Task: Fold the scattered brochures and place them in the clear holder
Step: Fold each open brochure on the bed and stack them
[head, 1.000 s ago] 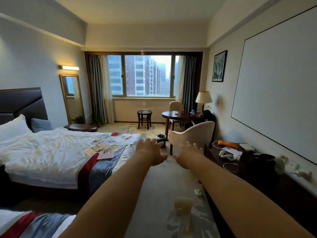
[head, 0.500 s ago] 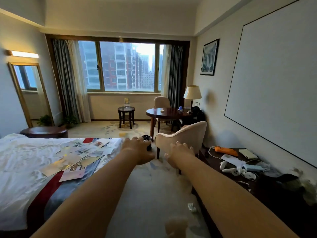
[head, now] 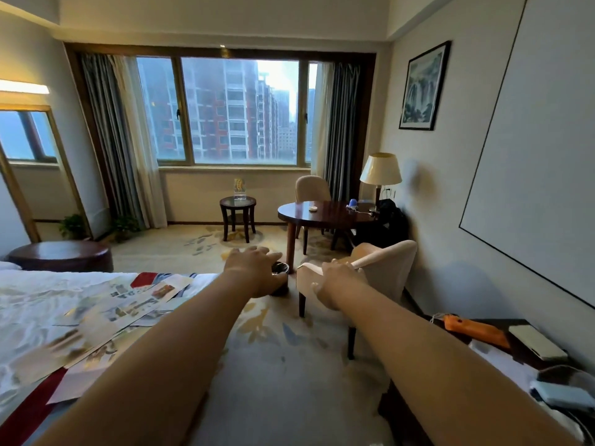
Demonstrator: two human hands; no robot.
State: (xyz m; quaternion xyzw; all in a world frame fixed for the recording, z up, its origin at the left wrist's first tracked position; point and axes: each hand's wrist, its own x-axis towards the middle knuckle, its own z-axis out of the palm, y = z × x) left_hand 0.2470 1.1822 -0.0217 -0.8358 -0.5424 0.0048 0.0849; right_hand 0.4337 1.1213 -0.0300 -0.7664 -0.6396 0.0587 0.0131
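Several unfolded brochures lie scattered over the foot of the white bed at the lower left. The clear holder stands on a small round side table under the window, with a leaflet inside it. Both my arms stretch forward over the carpet. My left hand hovers palm down with relaxed fingers, holding nothing. Just to its right, my right hand hangs with loose fingers in front of the beige armchair and is also empty.
A small black bin sits on the carpet behind my left hand. A round dark table with a lamp stands at the back right. A dark desk with cables and gadgets runs along the right wall. Patterned carpet forms the aisle.
The view has advanced down the aisle toward the window; bed, chair and tables appear closer. Both arms stay stretched forward, hands empty.
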